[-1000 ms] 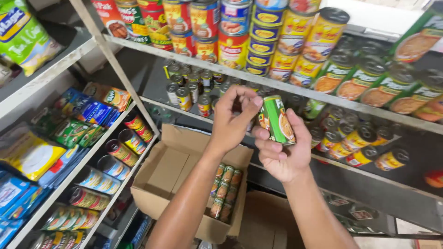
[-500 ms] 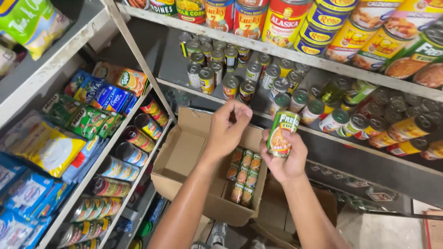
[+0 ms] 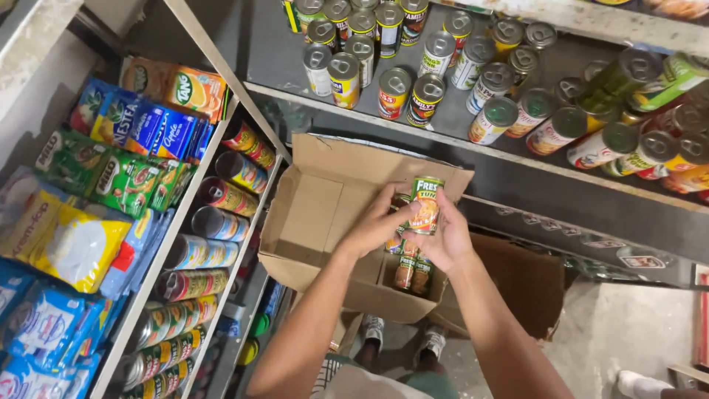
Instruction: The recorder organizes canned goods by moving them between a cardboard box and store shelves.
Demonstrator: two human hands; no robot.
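My right hand (image 3: pixel 447 240) grips a green can with an orange label (image 3: pixel 426 205), held upright above an open cardboard box (image 3: pixel 310 214). My left hand (image 3: pixel 375 227) reaches in beside it, fingers on another small can just left of the green one. Several more cans (image 3: pixel 412 270) lie in a row at the bottom of the box, under both hands. The box rests low in front of the metal shelf (image 3: pixel 443 140).
Upright cans (image 3: pixel 413 89) crowd the shelf above the box. On the left rack lie sideways cans (image 3: pixel 221 196) and coloured packets and cartons (image 3: pixel 111 162). A second brown box (image 3: pixel 517 284) sits behind my right arm. Shoes (image 3: pixel 402 336) show on the concrete floor below.
Both hands have come down from shelf height to just over the box, the right still carrying the green can. The left hand has moved onto a can beside it. The view has tilted downward.
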